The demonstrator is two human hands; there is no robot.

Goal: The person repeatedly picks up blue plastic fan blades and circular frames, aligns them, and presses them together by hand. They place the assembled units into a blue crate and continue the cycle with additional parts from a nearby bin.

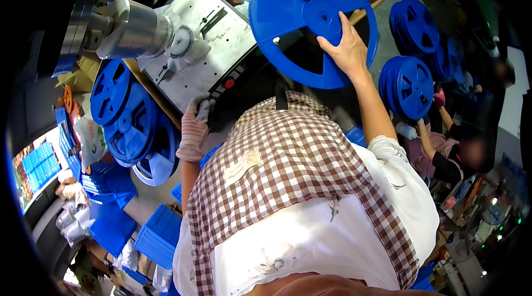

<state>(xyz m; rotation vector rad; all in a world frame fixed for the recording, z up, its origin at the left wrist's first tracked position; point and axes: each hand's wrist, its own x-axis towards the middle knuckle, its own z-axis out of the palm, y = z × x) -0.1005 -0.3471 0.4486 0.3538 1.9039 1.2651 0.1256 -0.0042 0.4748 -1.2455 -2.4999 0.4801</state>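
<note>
A large blue plastic reel (282, 5) with wide cut-out windows stands tilted in front of me at the upper right. My bare right hand (349, 47) grips it beside the hub, thumb and forefinger on its face; the other fingers are partly hidden. My left hand (198, 113), in a striped knit glove, rests at the near edge of a pale metal machine table (221, 47), its fingers apart and holding nothing. Above that table juts a silver cylindrical machine head (130, 27) with a white round part (182, 41) at its end.
Blue reels (127, 130) lean beside the machine at left. More reel stacks (407, 88) stand at right, near a co-worker (443, 152) with a pink glove. Blue crates (158, 235) sit at lower left. A red button (229, 83) is on the table's front.
</note>
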